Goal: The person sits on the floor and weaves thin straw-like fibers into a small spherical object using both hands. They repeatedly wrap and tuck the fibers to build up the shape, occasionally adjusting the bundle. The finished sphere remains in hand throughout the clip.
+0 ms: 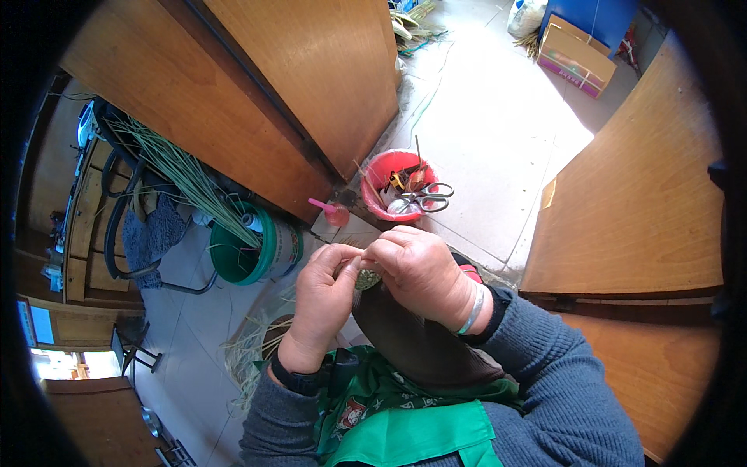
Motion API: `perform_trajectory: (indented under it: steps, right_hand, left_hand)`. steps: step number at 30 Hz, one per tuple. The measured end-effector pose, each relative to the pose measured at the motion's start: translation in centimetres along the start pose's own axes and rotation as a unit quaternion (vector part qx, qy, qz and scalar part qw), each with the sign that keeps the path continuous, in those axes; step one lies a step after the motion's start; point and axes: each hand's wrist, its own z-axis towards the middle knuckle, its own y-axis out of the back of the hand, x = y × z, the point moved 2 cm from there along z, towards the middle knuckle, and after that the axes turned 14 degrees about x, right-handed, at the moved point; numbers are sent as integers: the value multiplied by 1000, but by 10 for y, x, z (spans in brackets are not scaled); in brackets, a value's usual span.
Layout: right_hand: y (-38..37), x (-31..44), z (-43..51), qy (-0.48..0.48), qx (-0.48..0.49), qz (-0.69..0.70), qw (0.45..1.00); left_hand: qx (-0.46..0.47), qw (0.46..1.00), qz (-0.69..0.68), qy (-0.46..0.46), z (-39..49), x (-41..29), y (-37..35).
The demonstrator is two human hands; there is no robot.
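Note:
My left hand (327, 292) and my right hand (417, 271) meet in front of my knee, with thumbs and fingertips pinched together. A small pale green piece of plaited straw (367, 279) shows just under the fingertips. Most of it is hidden by my hands, as is the exact spot they pinch. Fine straw ends (350, 241) appear just beyond the left fingers. Below lies my dark brown trouser leg (408, 338), beside a green apron (408, 432).
Ahead stands a red basin (373, 175) holding scissors (435, 197) and other tools. Left of it is a pink spray bottle (337, 215). A green bucket (268, 245) lies tilted near long straw stalks (181, 169). Clear plastic with straw (251, 350) lies by my left forearm. Wooden doors (630, 192) flank the tiled floor.

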Motion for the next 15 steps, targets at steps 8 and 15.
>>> perform_trajectory:
  steps: [8, 15]
  right_hand:
    - [15, -4, -6, 37, -81, 81, 993]
    - [4, -6, 1, 63, -100, -4, 993]
  left_hand:
    - [-18, 997, 56, -56, 1, -6, -3]
    - [-46, 987, 114, -102, -1, -15, -5]
